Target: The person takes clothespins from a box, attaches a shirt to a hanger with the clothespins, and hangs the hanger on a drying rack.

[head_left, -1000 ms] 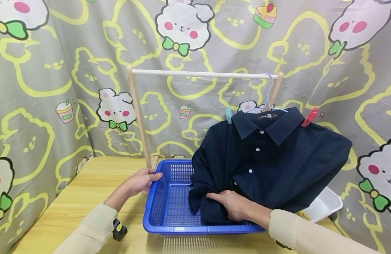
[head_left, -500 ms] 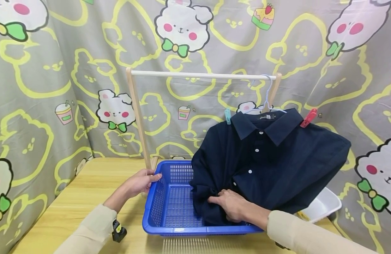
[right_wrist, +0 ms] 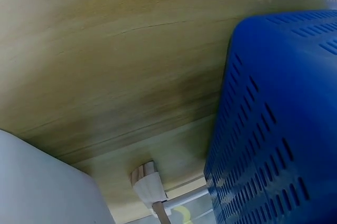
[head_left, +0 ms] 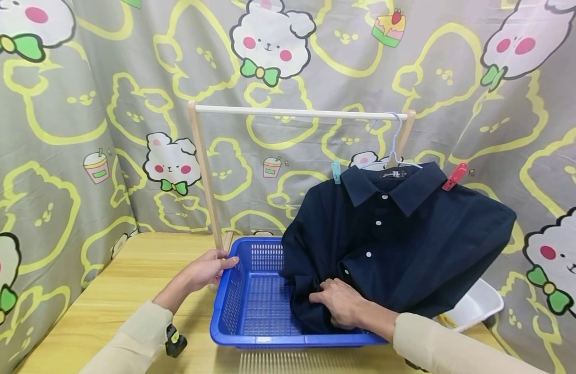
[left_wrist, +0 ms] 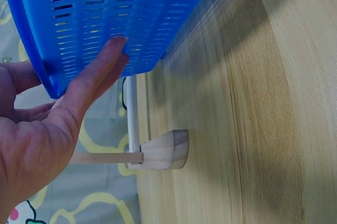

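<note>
A dark navy button-up shirt (head_left: 409,244) hangs in the head view from a light-blue wire hanger (head_left: 393,143), its lower part bunched inside a blue plastic basket (head_left: 255,341). My left hand (head_left: 208,268) grips the basket's left rim, thumb over the edge; in the left wrist view its fingers (left_wrist: 102,66) lie along the outer wall. With curled fingers, my right hand (head_left: 341,304) holds bunched shirt fabric over the basket. The fingertips are partly hidden in the folds. The right wrist view shows the basket's outer side (right_wrist: 284,124) but no hand.
A teal clothespin (head_left: 336,172) and a red clothespin (head_left: 454,176) sit at the shirt's shoulders. The hanger hooks on the white bar (head_left: 288,111) of a wooden rack (head_left: 203,171). A white tray (head_left: 482,304) stands right of the basket on the wooden table (head_left: 161,254).
My right hand's fingers have curled further in and drawn the loose shirt fabric rightward, baring more of the basket floor. The left hand stays on the rim.
</note>
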Motion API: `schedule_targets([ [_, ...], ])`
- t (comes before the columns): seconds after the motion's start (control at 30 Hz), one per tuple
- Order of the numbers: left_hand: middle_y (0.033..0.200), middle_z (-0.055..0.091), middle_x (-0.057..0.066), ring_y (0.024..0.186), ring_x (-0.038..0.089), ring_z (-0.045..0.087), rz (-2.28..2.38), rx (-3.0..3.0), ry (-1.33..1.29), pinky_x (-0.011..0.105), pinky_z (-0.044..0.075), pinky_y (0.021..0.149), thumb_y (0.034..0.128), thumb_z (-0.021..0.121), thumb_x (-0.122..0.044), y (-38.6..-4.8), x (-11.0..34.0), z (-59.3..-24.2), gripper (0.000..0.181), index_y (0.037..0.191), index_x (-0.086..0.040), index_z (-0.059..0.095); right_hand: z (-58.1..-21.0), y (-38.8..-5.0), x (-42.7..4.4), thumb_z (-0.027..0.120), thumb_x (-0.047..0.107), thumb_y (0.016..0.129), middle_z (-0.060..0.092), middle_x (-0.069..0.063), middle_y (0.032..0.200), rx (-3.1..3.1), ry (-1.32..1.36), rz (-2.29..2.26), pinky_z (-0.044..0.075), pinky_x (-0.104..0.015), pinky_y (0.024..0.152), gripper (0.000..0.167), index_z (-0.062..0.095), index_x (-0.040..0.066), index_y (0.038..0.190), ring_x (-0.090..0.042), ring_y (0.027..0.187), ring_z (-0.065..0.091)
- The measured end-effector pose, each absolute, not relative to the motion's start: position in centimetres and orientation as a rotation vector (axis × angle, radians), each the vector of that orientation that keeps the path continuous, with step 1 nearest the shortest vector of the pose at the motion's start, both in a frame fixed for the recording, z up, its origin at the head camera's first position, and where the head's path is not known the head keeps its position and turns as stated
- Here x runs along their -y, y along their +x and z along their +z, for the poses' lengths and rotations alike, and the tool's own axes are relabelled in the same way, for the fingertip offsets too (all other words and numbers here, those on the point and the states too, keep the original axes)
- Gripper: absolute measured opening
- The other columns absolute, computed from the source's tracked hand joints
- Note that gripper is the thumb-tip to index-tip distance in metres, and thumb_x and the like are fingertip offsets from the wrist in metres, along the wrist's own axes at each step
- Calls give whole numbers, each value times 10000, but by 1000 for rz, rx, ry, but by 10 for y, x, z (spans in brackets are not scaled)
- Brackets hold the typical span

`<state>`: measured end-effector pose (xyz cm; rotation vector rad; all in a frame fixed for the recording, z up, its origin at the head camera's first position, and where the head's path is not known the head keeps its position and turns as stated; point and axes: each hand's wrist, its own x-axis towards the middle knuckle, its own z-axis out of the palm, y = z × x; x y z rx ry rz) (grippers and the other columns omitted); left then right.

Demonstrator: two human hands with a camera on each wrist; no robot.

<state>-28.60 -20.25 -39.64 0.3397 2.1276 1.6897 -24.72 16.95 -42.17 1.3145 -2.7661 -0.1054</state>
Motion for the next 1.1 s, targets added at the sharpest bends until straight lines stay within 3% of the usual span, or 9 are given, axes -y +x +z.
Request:
schedule_targets([
  [0.37,1041,707,212,837,191,720,1678,-2147,331,405,611,767,1082,467,-219,-285,201,-397,419,1270,156,481,-423,-246,-170,763,-18,689,596,27,853,2732,1287,-163,418,-283,725,452,705,302,1002,-167,816,548],
  [0.67,1060,702,230,840,190,719,1670,-2158,322,400,611,767,1082,471,-225,-285,201,-395,429,1283,155,482,-415,-242,-169,777,-21,685,624,-29,959,2752,1185,-83,426,-330,755,469,678,266,1043,-218,870,566],
  [1.1,1064,708,239,851,212,729,1667,-2177,322,406,612,768,1081,469,-214,-285,201,-394,420,1275,158,493,-390,-238,-172,703,-106,668,566,-16,894,2624,1101,116,421,-375,757,483,633,215,1022,-217,847,537],
])
